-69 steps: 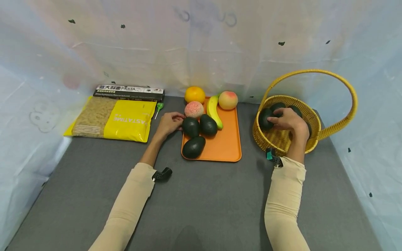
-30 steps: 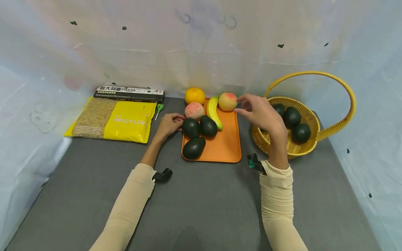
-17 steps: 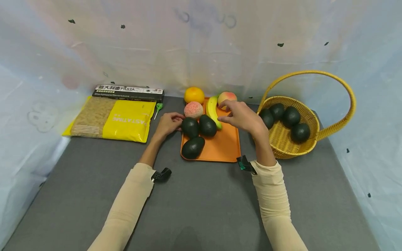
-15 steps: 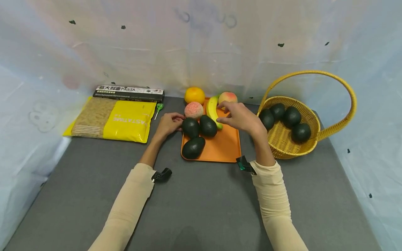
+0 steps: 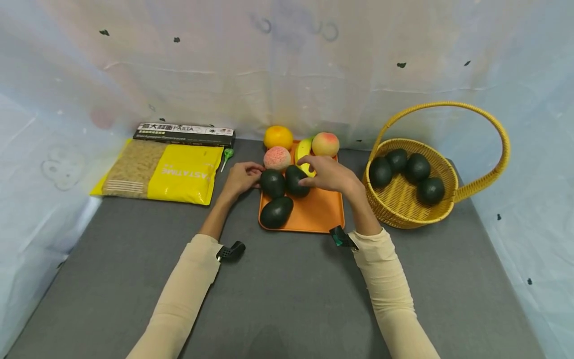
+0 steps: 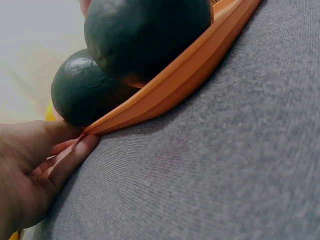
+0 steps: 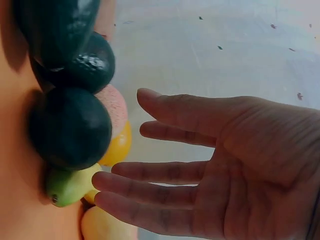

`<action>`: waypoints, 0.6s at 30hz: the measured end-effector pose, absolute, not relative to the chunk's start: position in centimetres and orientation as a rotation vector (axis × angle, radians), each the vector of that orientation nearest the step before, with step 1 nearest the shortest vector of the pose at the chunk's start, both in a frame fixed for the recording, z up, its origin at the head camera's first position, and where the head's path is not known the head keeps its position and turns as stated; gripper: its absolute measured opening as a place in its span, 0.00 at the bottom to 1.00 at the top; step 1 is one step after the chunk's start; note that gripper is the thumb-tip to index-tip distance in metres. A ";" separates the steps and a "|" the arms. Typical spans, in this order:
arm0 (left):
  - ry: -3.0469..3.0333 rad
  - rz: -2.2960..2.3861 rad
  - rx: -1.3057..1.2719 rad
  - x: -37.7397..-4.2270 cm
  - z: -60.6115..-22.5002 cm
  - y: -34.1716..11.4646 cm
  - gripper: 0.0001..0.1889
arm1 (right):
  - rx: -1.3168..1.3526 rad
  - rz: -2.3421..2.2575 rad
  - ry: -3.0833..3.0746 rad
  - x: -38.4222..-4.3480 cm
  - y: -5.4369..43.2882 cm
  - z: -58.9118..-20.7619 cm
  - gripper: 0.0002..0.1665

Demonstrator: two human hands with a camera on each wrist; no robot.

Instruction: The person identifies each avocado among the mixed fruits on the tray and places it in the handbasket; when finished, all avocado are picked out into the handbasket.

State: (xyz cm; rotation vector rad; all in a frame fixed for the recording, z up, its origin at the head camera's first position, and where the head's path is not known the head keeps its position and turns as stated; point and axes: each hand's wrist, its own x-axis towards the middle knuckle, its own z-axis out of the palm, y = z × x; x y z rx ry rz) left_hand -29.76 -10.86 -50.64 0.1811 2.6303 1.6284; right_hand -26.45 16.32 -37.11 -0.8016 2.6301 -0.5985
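My left hand (image 5: 242, 178) pinches the left rim of the orange tray (image 5: 320, 214), thumb above and fingers below in the left wrist view. On that tray lie three dark green avocados; the nearest to my right hand (image 5: 331, 173) is the avocado (image 5: 293, 180) beside the banana (image 5: 302, 149). The right hand's fingers are spread and hold nothing. In the right wrist view a gap shows between its fingertips and that avocado (image 7: 70, 130). Another avocado (image 5: 272, 183) sits by the left hand, and a third avocado (image 5: 276, 212) lies at the tray's front left.
An orange (image 5: 278, 136), a speckled pink peach (image 5: 277, 158) and a second peach (image 5: 326, 144) fill the tray's back. Right of it stands a yellow wicker basket (image 5: 399, 214) with a tall handle and several avocados inside. A pasta bag (image 5: 184, 172), black box (image 5: 184, 133) and green lollipop (image 5: 227, 153) lie left.
My right hand has come out of the basket, leaving an avocado there, and moved left past the peach to the avocados on the tray. The left hand stays at the tray rim.
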 end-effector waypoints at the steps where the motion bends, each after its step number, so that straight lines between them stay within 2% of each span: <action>1: 2.631 1.627 0.184 -29.8 -50.6 -10.8 0.13 | -0.801 -0.589 2.628 -26.5 16.3 -37.2 0.34; 13: 2.599 1.644 0.145 -29.7 -50.4 -10.8 0.13 | -0.748 -0.475 2.629 -26.9 14.9 -38.5 0.39; 18: 2.587 1.646 0.154 -29.8 -50.5 -10.8 0.13 | -0.710 -0.487 2.595 -27.2 14.6 -39.1 0.45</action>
